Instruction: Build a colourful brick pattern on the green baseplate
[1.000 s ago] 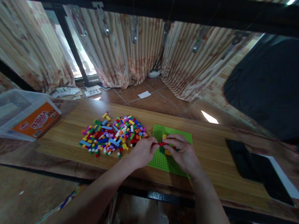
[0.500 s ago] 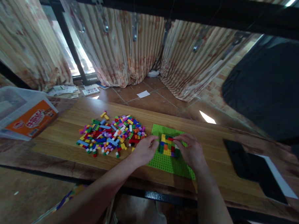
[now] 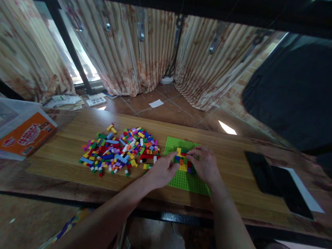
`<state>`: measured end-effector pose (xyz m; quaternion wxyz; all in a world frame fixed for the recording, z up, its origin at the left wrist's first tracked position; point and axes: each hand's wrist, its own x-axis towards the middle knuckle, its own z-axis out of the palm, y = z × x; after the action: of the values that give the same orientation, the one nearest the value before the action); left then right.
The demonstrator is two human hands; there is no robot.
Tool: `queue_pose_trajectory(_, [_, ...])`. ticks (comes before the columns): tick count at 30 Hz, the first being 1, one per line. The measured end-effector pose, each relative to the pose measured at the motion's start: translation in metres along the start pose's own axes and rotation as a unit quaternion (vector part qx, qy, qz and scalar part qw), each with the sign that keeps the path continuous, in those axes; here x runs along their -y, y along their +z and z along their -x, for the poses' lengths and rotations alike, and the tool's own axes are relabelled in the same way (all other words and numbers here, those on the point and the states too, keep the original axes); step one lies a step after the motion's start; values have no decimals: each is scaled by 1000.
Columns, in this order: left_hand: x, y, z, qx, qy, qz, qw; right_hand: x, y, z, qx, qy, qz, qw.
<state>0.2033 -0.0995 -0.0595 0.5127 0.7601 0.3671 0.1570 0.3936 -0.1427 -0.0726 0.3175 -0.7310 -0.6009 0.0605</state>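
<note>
A green studded baseplate (image 3: pixel 189 182) lies on the table in front of me. A low block of toy bricks (image 3: pixel 182 168), in yellow, red, blue, orange, green and purple, is built up on it. My right hand (image 3: pixel 205 166) reaches over the block's right side, its thumb and fingertips pinched at a small red brick (image 3: pixel 183 154) near the far edge. Part of the block is hidden beneath this hand. At the block's left side is my left hand (image 3: pixel 162 171), thumb and forefinger slightly apart, with nothing visible between them.
A heap of loose coloured bricks (image 3: pixel 121 150) spreads over the wooden table (image 3: pixel 62 164) left of the baseplate. A clear plastic box (image 3: pixel 16 108) with an orange label stands at the far left. To the right lie dark flat objects (image 3: pixel 262 176) and a white sheet (image 3: pixel 306 189).
The whole view has shifted slightly. My left hand has moved closer to the brick block, its fingers now at the block's left edge. My right hand stays at the red brick.
</note>
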Motion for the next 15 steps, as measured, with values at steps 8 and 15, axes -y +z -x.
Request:
queue_pose_trajectory(8, [0, 0, 1, 5, 22, -65, 998, 4, 3, -3, -27, 66, -20, 997])
queue_pose_trajectory(15, [-4, 4, 4, -3, 41, -174, 984, -7, -4, -3, -1, 116, -88, 989])
